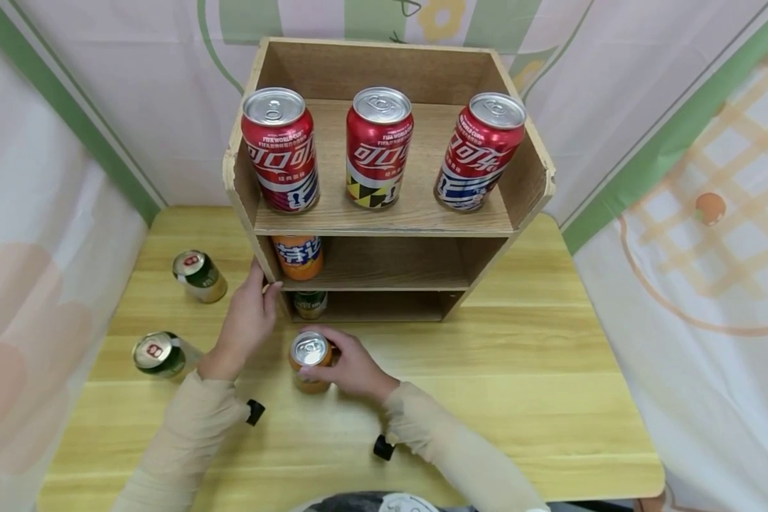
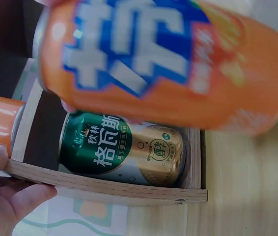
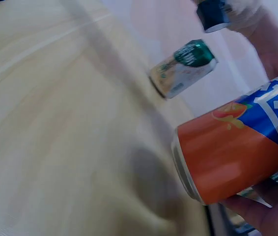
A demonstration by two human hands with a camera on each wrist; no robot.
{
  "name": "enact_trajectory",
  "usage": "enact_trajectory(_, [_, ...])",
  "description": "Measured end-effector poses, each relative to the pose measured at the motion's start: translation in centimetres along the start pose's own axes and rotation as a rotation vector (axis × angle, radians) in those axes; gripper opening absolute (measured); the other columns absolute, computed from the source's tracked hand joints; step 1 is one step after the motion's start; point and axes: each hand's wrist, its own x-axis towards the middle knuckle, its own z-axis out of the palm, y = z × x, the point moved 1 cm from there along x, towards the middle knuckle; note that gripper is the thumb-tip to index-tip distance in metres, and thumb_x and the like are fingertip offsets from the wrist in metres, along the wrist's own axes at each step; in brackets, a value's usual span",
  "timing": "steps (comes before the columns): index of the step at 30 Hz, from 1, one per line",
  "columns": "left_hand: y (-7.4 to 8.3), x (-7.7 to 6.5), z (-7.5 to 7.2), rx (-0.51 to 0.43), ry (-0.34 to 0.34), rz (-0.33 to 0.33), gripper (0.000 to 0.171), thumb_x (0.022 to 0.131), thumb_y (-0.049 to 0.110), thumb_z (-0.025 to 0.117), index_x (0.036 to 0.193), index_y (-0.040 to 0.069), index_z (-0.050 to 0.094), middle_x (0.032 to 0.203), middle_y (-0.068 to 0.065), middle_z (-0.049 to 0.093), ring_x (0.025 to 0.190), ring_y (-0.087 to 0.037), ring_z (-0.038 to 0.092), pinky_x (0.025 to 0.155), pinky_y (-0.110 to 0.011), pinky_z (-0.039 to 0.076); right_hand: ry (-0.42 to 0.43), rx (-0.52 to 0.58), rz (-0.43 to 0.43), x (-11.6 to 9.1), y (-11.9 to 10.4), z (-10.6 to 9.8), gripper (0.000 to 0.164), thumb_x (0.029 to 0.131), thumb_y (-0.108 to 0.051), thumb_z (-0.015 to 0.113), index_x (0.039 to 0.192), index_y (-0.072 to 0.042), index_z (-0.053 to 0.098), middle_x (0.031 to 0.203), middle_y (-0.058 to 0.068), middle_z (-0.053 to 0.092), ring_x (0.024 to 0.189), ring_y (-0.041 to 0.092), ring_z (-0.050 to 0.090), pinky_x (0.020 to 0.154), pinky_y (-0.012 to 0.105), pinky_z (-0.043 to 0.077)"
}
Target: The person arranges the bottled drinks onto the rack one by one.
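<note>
My right hand [image 1: 356, 366] grips an orange soda can [image 1: 309, 353] with a blue label, fingers and thumb around its sides. The can is in front of the shelf's lower left corner. In the right wrist view its base is tilted over the table. My left hand [image 1: 246, 321] pinches the left side panel of the small wooden shelf [image 1: 384, 234], thumb on one face and fingers on the other. Inside, near that hand, an orange can [image 1: 299, 257] stands on the middle level and a green and gold can [image 2: 122, 150] on the bottom level.
Three red cola cans stand along the shelf top: left [image 1: 281, 153], middle [image 1: 379, 149] and right [image 1: 480, 153]. Two green and gold cans, one farther back [image 1: 200, 276] and one nearer [image 1: 160, 354], stand on the wooden table [image 1: 518, 398] left of the shelf. Patterned cloth [image 1: 691, 284] surrounds the table.
</note>
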Motion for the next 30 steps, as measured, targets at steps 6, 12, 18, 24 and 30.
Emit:
enact_trajectory(6, [0.0, 0.0, 0.0, 0.003, -0.008, -0.008, 0.049, 0.105, 0.003, 0.052, 0.149, -0.005, 0.032, 0.133, -0.037, 0.056, 0.116, -0.051, 0.06, 0.095, -0.06, 0.054, -0.001, 0.003, 0.019, -0.3, -2.0, -1.8, 0.06, 0.086, -0.007, 0.082, 0.141, -0.008, 0.058, 0.132, 0.01, 0.064, 0.114, 0.02, 0.063, 0.098, 0.034, 0.055])
enact_trajectory(12, [0.0, 0.0, 0.0, 0.015, -0.003, 0.01, 0.051, 0.105, 0.002, 0.052, 0.151, -0.004, 0.031, 0.134, -0.037, 0.056, 0.116, -0.05, 0.061, 0.092, -0.059, 0.056, -0.029, -0.014, -0.01, -0.4, -4.5, -4.0, 0.058, 0.085, -0.005, 0.082, 0.139, -0.006, 0.059, 0.133, 0.012, 0.063, 0.114, 0.021, 0.063, 0.099, 0.037, 0.054])
enact_trajectory(18, [0.0, 0.0, 0.0, 0.004, -0.003, 0.011, 0.051, 0.105, 0.001, 0.052, 0.151, -0.004, 0.032, 0.135, -0.036, 0.055, 0.119, -0.05, 0.059, 0.093, -0.059, 0.056, -0.022, -0.029, -0.083, -0.2, -7.2, -6.4, 0.058, 0.083, -0.001, 0.081, 0.137, -0.003, 0.059, 0.132, 0.015, 0.065, 0.114, 0.023, 0.063, 0.097, 0.039, 0.056])
enact_trajectory(24, [0.0, 0.0, 0.0, -0.003, 0.004, 0.019, 0.05, 0.104, 0.0, 0.052, 0.15, -0.004, 0.033, 0.138, -0.035, 0.054, 0.124, -0.049, 0.057, 0.097, -0.059, 0.053, 0.041, -0.025, -0.13, 0.2, -9.0, -8.6, 0.057, 0.083, -0.002, 0.08, 0.135, 0.0, 0.06, 0.129, 0.014, 0.065, 0.113, 0.024, 0.063, 0.097, 0.039, 0.055])
enact_trajectory(30, [-0.1, 0.0, 0.0, -0.015, 0.0, 0.016, 0.051, 0.104, 0.001, 0.051, 0.151, -0.003, 0.032, 0.14, -0.035, 0.052, 0.125, -0.049, 0.056, 0.098, -0.059, 0.053, 0.067, 0.001, -0.138, 0.9, -9.9, -10.6, 0.06, 0.087, -0.02, 0.081, 0.137, 0.003, 0.058, 0.129, 0.012, 0.063, 0.11, 0.024, 0.063, 0.092, 0.037, 0.058])
